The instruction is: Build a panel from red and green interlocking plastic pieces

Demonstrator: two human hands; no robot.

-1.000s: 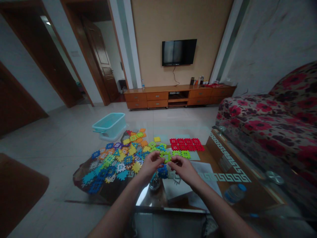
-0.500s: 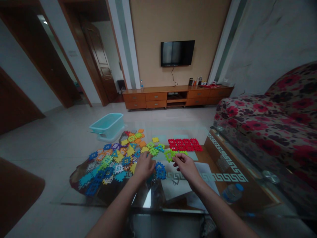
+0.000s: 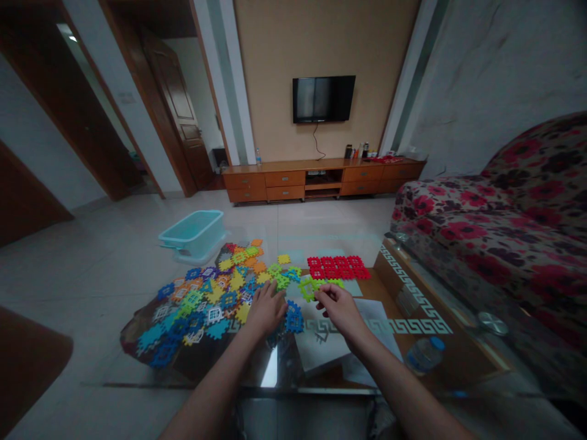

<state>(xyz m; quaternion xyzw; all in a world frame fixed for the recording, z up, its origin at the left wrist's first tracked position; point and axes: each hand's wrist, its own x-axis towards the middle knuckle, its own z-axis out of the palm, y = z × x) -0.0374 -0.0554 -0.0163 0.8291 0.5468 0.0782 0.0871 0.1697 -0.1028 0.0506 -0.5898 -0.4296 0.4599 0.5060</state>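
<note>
My left hand point(image 3: 267, 307) lies over the near edge of the tile pile with its fingers stretched out and spread; its palm side is hidden. Just right of it is a blue interlocking plastic tile point(image 3: 294, 318) with a window cut-out. My right hand point(image 3: 338, 305) is closed in a pinch at the near edge of a lime green window tile point(image 3: 307, 289). More lime green tile point(image 3: 337, 283) shows behind the fingers. Beyond it, red window tiles point(image 3: 339, 267) sit joined in two rows. A mixed pile of coloured tiles point(image 3: 202, 299) spreads to the left.
Everything lies on a glass table point(image 3: 367, 287). White papers point(image 3: 321, 345) and a blue-capped bottle point(image 3: 426, 354) are at the right, seen at or under the glass. A turquoise bin point(image 3: 195, 235) stands on the floor beyond, a floral sofa point(image 3: 458, 214) to the right.
My left hand's fingers have spread from a more curled shape over the tiles. My right hand keeps its pinch at the green tile. The whole view has shifted slightly.
</note>
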